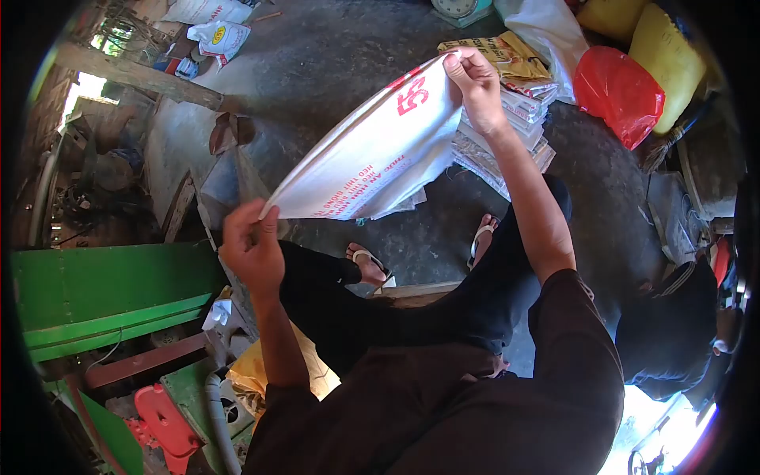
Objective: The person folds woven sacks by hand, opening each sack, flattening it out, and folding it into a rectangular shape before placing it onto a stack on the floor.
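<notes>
The left hand (pixel 255 249) and right hand (pixel 480 89) pinch 2 ends of a white sack (pixel 360 146); pulling evenly helps flatten it.

Dark concrete floor (pixel 317 71), stacked flattened sacks (pixel 522 119), red plastic bag (pixel 620 95), sandaled feet (pixel 369 267)

I held the sack (pixel 372 150) in the air by two corners, its long edge stretched nearly straight and slanting up toward the pile (pixel 529 120). It was white, with large red figures at the end nearer the pile and smaller red lettering farther from it. Its lower edge hung loose and creased.
</notes>
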The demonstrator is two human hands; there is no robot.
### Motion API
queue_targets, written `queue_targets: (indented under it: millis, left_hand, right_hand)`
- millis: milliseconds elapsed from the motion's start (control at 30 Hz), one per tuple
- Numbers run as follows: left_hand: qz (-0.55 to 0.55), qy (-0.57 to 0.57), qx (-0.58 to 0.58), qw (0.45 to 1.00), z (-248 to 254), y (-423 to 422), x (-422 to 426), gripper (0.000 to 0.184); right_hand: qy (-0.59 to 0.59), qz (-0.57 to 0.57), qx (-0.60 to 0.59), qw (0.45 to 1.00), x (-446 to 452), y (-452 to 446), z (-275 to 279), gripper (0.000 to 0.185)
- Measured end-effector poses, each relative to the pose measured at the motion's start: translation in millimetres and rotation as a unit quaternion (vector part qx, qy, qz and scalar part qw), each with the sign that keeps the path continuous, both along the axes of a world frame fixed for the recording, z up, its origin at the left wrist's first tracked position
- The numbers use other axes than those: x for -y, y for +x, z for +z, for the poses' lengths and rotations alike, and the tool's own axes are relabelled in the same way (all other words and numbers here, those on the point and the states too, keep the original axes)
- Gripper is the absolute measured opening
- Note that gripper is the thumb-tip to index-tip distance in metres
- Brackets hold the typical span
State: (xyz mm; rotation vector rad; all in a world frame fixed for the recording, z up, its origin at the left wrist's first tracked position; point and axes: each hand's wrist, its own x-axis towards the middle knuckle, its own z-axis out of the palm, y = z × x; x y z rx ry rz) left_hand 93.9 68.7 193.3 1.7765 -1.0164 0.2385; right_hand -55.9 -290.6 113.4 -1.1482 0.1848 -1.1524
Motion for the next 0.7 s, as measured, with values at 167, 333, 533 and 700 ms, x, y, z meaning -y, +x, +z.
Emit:
queue_targets:
  millis: [167,333,533,700]
  left_hand:
    - [-0.112,-0.176,-0.184,0.961,-17.4,18.0,19.2,0.069]
    - [-0.139,-0.036,-0.281,0.949,-144.1,20.0,42.1,0.025]
    - [-0.105,-0.067,-0.313,0.942,-123.1,8.0,49.5,0.023]
    - [-0.101,-0.109,-0.321,0.935,-52.6,12.8,61.0,0.021]
  right_hand:
    - [0.054,0.050,0.042,0.996,-11.3,-9.0,13.5,0.011]
    - [0.060,0.043,0.060,0.995,-16.3,-13.5,28.8,0.009]
    - [0.100,0.018,0.032,0.994,0.7,-29.6,30.4,0.018]
    - [0.178,0.136,-0.110,0.968,11.4,-9.8,-24.9,0.075]
